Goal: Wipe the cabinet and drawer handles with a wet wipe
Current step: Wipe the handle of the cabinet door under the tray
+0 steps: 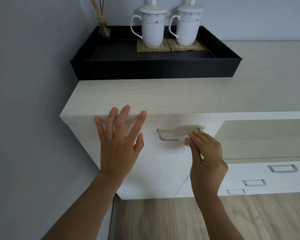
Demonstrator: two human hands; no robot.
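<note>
A pale wood cabinet [163, 163] fills the middle of the view, with a metal bar handle [168, 138] on its front. My right hand [206, 153] pinches a thin, blurred wet wipe [184, 131] against the right end of that handle. My left hand [118, 137] lies flat on the cabinet front to the left of the handle, fingers spread and reaching the top edge. Lower right, three more drawer handles show: one large [283, 168], one smaller [254, 182], and one smallest [235, 192].
A black tray [154, 70] on the cabinet top holds two lidded white mugs [151, 25] [189, 23] on paper mats and a reed diffuser [103, 30]. A grey wall runs along the left. Wood floor [163, 220] lies below, and a lower counter [267, 137] extends right.
</note>
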